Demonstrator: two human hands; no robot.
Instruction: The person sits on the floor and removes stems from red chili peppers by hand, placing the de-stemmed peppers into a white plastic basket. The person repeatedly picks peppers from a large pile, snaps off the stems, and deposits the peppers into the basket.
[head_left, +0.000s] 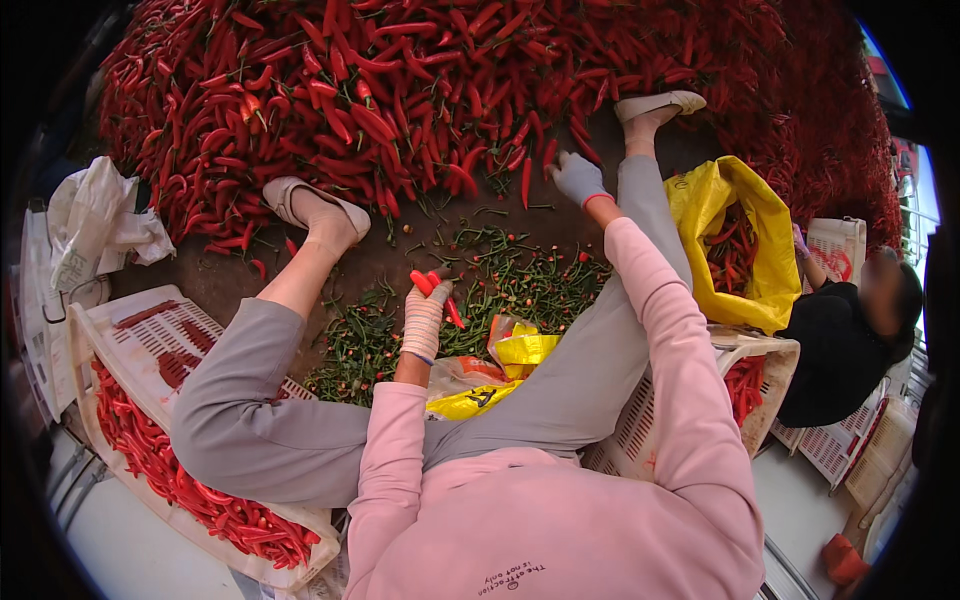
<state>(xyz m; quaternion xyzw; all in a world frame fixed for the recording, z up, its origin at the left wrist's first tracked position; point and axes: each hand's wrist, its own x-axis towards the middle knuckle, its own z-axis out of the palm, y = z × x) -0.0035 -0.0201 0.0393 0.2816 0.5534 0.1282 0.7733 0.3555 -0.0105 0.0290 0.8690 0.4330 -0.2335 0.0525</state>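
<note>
My left hand (425, 315), in a striped knit glove, is closed around a few red chili peppers (422, 283) above the cut green stems. My right hand (579, 178), in a grey glove with a red cuff, reaches to the near edge of a big heap of red chili peppers (360, 112). Its fingertips are at a pepper there; whether they grip it is unclear. A single red pepper (526, 182) hangs or lies just left of that hand. Green stems and bits (517, 281) are spread on the ground between my legs.
Plastic crates of peppers stand at left (97, 420) and right (784, 375). A yellow sack (776, 262) holding peppers sits on the right crate. Yellow and clear plastic bags (472, 401) lie between my thighs. A white sack (90, 217) is at far left. Another person (840, 352) sits at right.
</note>
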